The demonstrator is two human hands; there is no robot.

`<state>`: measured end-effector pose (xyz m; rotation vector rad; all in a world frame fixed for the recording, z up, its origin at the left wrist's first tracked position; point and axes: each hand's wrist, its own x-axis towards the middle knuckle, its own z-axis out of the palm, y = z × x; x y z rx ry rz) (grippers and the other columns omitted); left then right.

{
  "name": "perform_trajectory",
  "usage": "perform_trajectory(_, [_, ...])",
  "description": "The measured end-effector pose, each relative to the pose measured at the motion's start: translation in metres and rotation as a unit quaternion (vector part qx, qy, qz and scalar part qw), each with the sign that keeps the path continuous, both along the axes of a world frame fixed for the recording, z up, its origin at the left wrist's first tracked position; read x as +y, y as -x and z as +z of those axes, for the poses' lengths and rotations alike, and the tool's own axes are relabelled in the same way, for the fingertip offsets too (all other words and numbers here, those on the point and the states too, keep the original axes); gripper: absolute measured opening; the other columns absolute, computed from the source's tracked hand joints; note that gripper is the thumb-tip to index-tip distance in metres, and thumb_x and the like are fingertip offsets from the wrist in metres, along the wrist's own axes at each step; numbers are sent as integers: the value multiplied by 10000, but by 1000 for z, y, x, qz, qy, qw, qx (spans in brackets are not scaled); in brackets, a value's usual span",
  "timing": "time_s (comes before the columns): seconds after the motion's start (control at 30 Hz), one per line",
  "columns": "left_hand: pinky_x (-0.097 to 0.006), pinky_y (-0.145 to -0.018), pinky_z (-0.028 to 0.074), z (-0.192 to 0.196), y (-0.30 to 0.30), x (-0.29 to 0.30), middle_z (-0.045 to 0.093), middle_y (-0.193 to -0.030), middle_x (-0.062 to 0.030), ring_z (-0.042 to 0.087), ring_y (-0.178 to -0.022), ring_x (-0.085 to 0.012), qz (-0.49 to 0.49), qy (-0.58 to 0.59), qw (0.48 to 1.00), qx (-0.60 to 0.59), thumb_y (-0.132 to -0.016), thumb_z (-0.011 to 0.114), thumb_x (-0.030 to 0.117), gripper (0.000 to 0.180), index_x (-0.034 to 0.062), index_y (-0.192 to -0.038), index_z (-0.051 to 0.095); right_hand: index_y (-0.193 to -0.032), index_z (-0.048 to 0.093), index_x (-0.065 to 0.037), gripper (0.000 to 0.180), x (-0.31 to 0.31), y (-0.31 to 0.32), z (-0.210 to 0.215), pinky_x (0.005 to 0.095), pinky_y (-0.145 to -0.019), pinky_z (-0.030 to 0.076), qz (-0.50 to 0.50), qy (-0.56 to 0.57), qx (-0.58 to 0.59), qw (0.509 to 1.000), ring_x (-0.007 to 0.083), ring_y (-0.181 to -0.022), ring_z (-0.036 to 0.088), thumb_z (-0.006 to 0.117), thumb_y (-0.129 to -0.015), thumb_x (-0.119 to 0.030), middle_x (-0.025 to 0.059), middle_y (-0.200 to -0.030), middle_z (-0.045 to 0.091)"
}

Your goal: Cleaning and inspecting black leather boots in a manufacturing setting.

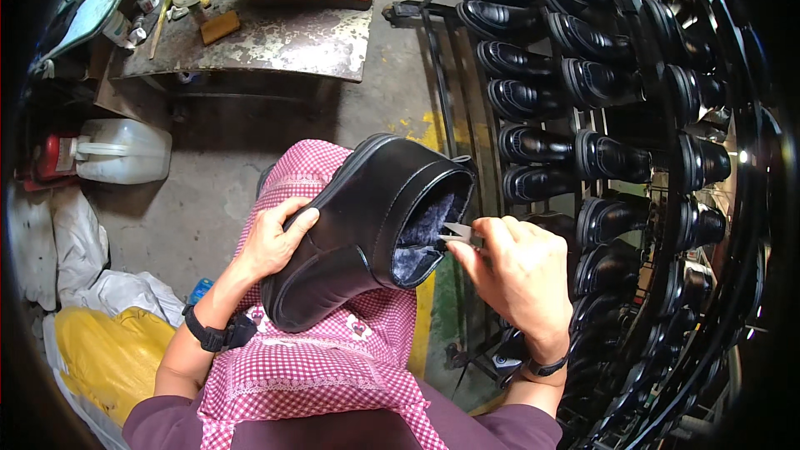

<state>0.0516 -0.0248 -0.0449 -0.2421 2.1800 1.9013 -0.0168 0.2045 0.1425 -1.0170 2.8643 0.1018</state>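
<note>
1. The left hand (275,242) grips a black boot (358,225) by its side, thumb across the upper, fingers hidden behind it.
2. The boot lies tilted over the person's lap on a pink checked apron (325,367), sole toward the upper left, opening toward the right; a bluish fleece lining (425,229) shows inside.
3. The right hand (521,271) is closed around small metal snips (457,233), whose tips touch the lining at the boot's opening.
4. A black watch (212,335) sits on the left wrist, a dark band (546,364) on the right.
5. To the right stands a rack (450,83) filled with rows of black shoes (533,146).
6. Ahead, a stained table (275,37) carries jars and tools.
7. On the floor to the left lie a white jug (121,150) and a yellow bag (108,354).
</note>
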Motion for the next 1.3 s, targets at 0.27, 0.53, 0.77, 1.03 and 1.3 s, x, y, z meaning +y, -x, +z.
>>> perform_trajectory(0.27, [-283,-733,464,-6,-3,0,651,-876,-126,615,-814,-160,7,1,1000,7,-879,524,245,296,-9,-1019,585,-673,476,-86,243,-16,0,-4,293,-490,400,63,-106,35,992,172,-525,522,589,-804,-257,28,-572,465])
perform_trajectory(0.53, [-267,-712,456,-20,-7,-2,645,-842,-94,586,-782,-127,17,-43,999,6,-898,504,234,281,-13,-1004,586,-793,495,-46,214,-26,18,0,306,-513,432,58,52,-16,997,198,-571,539,644,-747,-192,62,-646,482])
perform_trajectory(0.77, [-257,-711,447,-21,-6,1,631,-826,-58,559,-769,-106,10,-55,998,16,-909,490,227,276,-19,-992,582,-737,504,-36,136,-46,20,-23,301,-517,433,141,-78,30,987,180,-584,547,591,-663,-111,76,-665,487])
perform_trajectory(1.03, [-213,-697,426,-62,-10,-8,581,-833,3,499,-755,-57,10,-248,968,-43,-954,388,231,317,-19,-972,581,-751,565,-38,151,-29,27,-9,271,-468,429,66,206,130,968,178,-523,540,694,-711,-107,66,-633,528])
perform_trajectory(1.3, [-200,-654,435,-43,2,-8,588,-832,-5,513,-725,-55,60,-285,957,3,-958,358,210,317,-23,-963,573,-844,609,10,236,-8,14,-8,235,-477,440,-87,361,37,928,150,-577,562,746,-660,-42,79,-705,583])
